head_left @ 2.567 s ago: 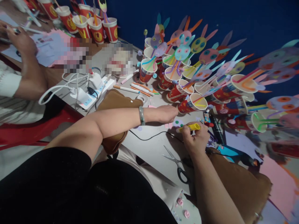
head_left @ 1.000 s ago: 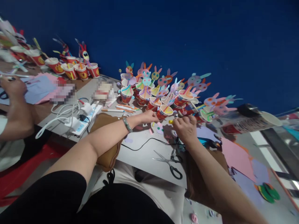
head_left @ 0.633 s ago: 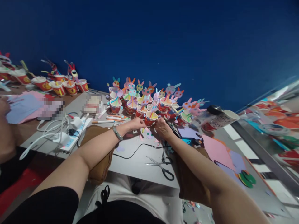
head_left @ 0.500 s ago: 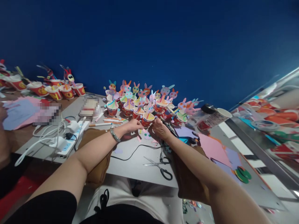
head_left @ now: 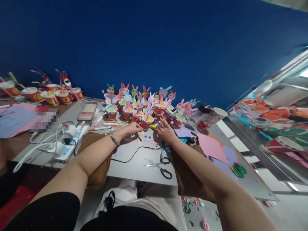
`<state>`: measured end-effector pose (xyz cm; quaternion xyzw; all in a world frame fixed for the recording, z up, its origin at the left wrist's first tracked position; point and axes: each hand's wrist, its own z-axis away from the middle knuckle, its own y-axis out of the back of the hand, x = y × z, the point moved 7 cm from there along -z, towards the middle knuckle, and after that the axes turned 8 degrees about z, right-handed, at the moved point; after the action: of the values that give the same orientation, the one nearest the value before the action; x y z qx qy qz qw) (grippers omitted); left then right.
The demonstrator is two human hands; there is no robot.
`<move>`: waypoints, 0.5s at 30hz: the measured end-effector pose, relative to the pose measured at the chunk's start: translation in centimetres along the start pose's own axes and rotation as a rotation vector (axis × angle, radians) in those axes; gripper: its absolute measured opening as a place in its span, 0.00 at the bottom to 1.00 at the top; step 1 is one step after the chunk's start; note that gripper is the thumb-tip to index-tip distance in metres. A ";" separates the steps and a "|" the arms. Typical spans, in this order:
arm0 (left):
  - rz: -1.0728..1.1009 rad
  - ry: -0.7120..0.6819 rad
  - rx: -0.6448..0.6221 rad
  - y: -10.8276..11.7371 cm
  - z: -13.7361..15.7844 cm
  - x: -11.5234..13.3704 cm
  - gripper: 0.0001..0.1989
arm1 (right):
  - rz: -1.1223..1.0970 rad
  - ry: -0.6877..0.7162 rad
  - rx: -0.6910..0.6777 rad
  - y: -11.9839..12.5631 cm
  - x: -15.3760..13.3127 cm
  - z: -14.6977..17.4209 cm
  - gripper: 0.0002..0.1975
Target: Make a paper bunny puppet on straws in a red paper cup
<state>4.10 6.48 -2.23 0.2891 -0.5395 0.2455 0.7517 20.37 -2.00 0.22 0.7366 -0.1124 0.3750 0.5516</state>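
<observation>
My left hand (head_left: 133,128) has its fingertips pinched together just above the table; whatever lies between them is too small to make out. My right hand (head_left: 166,132) is curled around what looks like a glue gun, mostly hidden by the hand, its yellow tip (head_left: 153,127) pointing left. A black cord (head_left: 131,159) runs toward it. Between and below both hands lies a pale paper rabbit face (head_left: 147,137) with green eyes, beside small pink scraps. Directly behind the hands stands a red paper cup (head_left: 147,122), in front of several cups topped with paper rabbits (head_left: 165,92).
Scissors (head_left: 157,165) lie near the front edge. To the left are markers (head_left: 113,124), a power strip (head_left: 72,141) with white cables and more red cups (head_left: 63,96). On the right are a clear bottle (head_left: 198,115), stacked cups (head_left: 211,118) and pink paper (head_left: 213,147).
The view has shifted, moving the scene slightly left. My right hand has turned and its fingers have spread a little, and the yellow tip now shows beside them. My left hand stays pinched.
</observation>
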 end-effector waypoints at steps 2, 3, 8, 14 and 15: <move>0.002 0.002 0.005 0.0 0.3 0.3 0.09 | -0.010 -0.067 0.009 0.0 0.2 -0.1 0.15; 0.002 0.002 0.006 0.0 0.5 0.5 0.09 | -0.024 -0.107 0.016 0.0 0.3 -0.2 0.14; -0.005 -0.002 0.007 0.0 1.2 1.1 0.08 | -0.067 -0.289 0.058 -0.4 1.4 0.3 0.09; -0.003 -0.074 0.018 0.1 1.3 1.6 0.08 | -0.199 -0.381 0.151 1.5 1.2 1.1 0.07; -0.007 -0.091 0.016 0.1 1.3 1.7 0.08 | -0.273 -0.377 0.173 2.0 0.9 1.1 0.07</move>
<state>3.67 5.74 -0.25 0.3078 -0.5702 0.2337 0.7249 20.30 -3.54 2.17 0.8464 -0.0800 0.1611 0.5013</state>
